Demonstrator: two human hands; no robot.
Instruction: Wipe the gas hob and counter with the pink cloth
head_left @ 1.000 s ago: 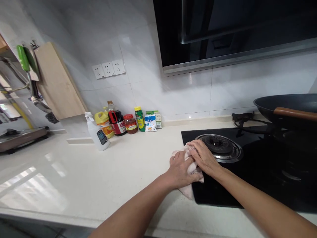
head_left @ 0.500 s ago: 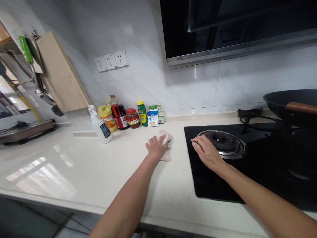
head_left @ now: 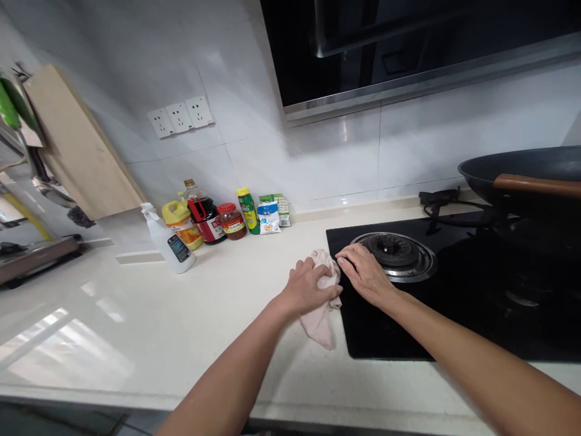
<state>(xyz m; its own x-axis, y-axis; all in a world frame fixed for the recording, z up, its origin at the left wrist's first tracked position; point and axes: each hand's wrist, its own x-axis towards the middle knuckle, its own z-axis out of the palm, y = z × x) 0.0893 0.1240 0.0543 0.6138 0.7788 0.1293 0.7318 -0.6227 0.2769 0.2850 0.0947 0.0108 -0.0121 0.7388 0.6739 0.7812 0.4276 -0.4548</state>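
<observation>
My left hand (head_left: 310,288) presses a pale pink cloth (head_left: 319,324) on the white countertop (head_left: 236,290), with fingers bent over it. One corner of the cloth trails toward the front, and its right side meets the left edge of the black glass cooktop (head_left: 385,327). Just to the right, my right hand (head_left: 365,275) rests over the cooktop's left part, beside the round burner (head_left: 394,254). Its fingers are stretched out, with nothing visible in them, and their tips come close to the cloth.
Along the wall stand a white spray bottle (head_left: 175,245), a yellow jug (head_left: 179,221), a dark sauce bottle (head_left: 209,221), a red-lidded jar (head_left: 233,224), a green shaker (head_left: 248,212) and packets (head_left: 269,219). A wok (head_left: 535,166) sits at right under the range hood (head_left: 408,54).
My left hand has slid the cloth right and nearer, up to the cooktop's edge. My right hand stays over the cooktop. The view has shifted slightly right.
</observation>
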